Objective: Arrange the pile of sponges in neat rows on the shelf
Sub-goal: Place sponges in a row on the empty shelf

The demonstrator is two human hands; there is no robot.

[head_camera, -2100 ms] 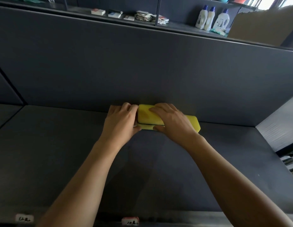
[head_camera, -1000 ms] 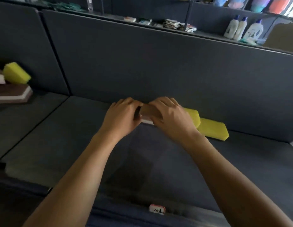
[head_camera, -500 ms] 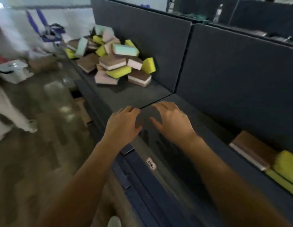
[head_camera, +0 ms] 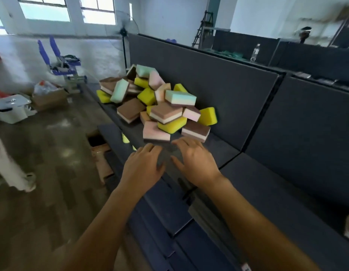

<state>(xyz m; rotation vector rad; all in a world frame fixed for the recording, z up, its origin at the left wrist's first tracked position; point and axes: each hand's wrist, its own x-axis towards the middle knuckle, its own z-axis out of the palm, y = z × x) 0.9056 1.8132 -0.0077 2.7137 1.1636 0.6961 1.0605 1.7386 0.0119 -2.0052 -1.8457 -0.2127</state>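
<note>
Heaped on the dark shelf in the middle of the frame, just above the empty left hand and right hand with loosely spread fingers: a messy pile of sponges, yellow, brown, pink and mint, tipped every way.

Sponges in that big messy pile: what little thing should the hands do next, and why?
Probably reach forward and take the pink sponge with the left hand and the brown-topped sponge with the right hand. Both hands are empty and open, just short of the pile, and those two lie nearest, at its front edge.
</note>
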